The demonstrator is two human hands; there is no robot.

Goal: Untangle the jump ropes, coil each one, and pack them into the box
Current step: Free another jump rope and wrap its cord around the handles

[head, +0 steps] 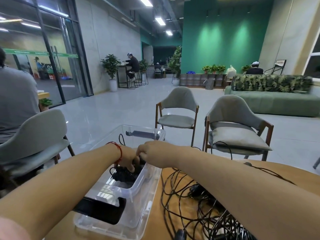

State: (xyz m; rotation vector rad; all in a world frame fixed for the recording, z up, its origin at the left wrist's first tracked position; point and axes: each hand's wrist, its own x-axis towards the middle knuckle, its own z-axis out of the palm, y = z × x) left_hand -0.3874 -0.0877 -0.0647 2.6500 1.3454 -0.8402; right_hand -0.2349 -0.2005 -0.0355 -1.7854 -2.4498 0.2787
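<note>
Both hands are down in the box (145,184). My left hand (127,159) has its fingers curled onto the coiled rope (122,174), gripping and pressing it at the box's mid-length. My right hand (149,151) is touching the left on its far-right side, fingers curled down toward the same bundle; I can't tell whether it pinches anything.

The coil is directly under the left fingertips, below and just nearer than the right hand. The box's long axis runs near-to-far, and the coil looks seated inside the walls.

What the next pick turns on is the loose tangle (199,193) on the desk (294,170). It lies right of and nearer than both hands, outside the box's right wall, under the right forearm. The right hand is closer, so I'd pull it back and right. No clear axis in the tangle, just crossed loops.
</note>
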